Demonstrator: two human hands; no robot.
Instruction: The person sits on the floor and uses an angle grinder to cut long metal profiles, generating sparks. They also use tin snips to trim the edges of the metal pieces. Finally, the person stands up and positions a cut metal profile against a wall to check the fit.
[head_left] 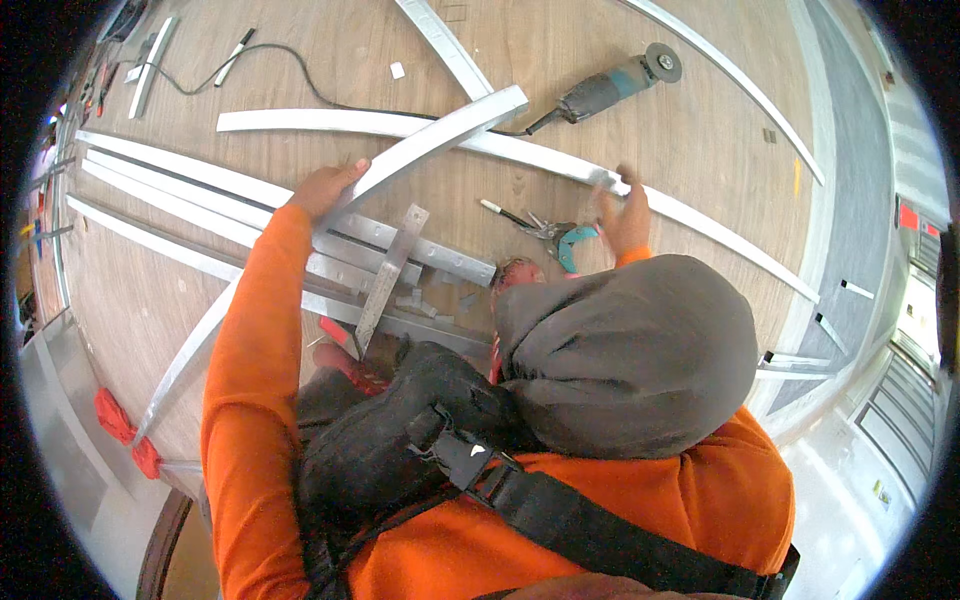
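Observation:
My left hand (328,190) is closed around a short white metal channel (440,142), tilted up to the right across the other strips. My right hand (626,218) is by a long white metal channel (550,157) that lies across the floor; its fingers look apart, somewhat blurred, with nothing visible between them. Below that hand, teal-handled snips (570,245) rest on the floor next to a black-and-white marker (505,213). A flat perforated metal bar (392,265) lies crosswise over several channels nearer my knees.
An angle grinder (615,88) with its cord lies beyond the long channel. More white channels (170,190) are stacked at left, and another long strip (740,85) lies at far right. Small metal offcuts (420,303) sit near my feet. A red cloth (125,430) is at lower left.

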